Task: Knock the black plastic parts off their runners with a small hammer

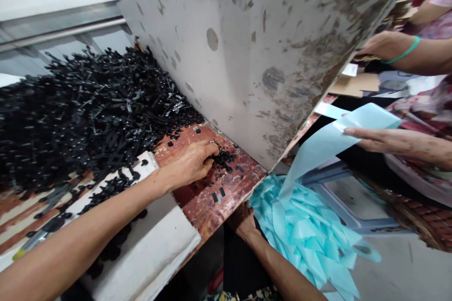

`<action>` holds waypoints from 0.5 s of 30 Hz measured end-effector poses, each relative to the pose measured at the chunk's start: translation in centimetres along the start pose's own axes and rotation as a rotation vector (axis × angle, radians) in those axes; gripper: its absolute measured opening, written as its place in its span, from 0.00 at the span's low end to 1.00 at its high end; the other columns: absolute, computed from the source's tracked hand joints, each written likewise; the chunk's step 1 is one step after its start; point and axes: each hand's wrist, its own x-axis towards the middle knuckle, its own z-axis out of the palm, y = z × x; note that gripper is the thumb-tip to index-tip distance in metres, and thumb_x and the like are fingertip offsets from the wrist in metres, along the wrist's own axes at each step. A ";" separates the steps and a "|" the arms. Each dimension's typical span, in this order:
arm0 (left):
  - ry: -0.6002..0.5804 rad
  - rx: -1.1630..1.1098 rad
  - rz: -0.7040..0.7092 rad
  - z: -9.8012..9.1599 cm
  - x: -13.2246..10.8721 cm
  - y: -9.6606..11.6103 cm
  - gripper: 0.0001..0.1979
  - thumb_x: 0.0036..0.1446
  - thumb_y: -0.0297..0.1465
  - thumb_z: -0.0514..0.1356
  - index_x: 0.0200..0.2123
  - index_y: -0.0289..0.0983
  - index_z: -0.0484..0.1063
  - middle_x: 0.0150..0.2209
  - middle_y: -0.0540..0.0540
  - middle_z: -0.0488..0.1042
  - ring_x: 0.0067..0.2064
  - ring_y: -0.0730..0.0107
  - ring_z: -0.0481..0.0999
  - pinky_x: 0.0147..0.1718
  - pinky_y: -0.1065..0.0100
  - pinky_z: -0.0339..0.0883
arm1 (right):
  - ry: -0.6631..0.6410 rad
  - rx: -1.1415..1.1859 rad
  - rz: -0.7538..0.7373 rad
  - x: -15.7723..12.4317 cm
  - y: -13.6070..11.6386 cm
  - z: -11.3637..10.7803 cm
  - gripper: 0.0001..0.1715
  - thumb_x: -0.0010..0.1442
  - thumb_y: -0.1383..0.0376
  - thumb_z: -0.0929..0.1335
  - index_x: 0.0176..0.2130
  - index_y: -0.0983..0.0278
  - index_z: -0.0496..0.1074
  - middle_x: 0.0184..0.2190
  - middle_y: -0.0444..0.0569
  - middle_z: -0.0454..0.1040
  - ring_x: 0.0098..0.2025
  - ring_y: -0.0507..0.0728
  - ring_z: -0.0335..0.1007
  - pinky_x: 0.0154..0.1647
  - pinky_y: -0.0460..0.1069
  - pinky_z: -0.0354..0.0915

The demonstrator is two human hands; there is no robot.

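Observation:
My left hand (193,162) reaches over the red-painted tabletop (197,207), its fingers curled down beside a small heap of black pieces (223,159). What lies inside those fingers, if anything, is hidden. Below the table's front edge is my right hand (243,218), in shadow, with most of its fingers out of sight. Close to it on the right lies a pile of light blue strips (300,221). A large mound of black plastic parts (88,113) covers the left of the table, and a few flat black bits lie loose near my left hand.
A tall stained grey board (243,56) stands along the table's far side. A white block (155,249) with black parts on it lies under my left forearm. To the right, a co-worker's hands (381,138) handle a light blue strip above a grey-blue plastic stool (353,193).

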 end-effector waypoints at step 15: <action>-0.006 -0.852 -0.503 -2.2 0.0 -0.1 0.08 0.47 0.33 0.64 0.30 0.37 0.70 0.22 0.54 0.69 0.20 0.76 0.66 0.20 0.72 0.60 | 0.032 0.032 -0.024 0.0 0.3 0.0 0.24 0.64 0.56 0.64 0.54 0.67 0.72 0.50 0.67 0.73 0.56 0.73 0.67 0.45 0.64 0.67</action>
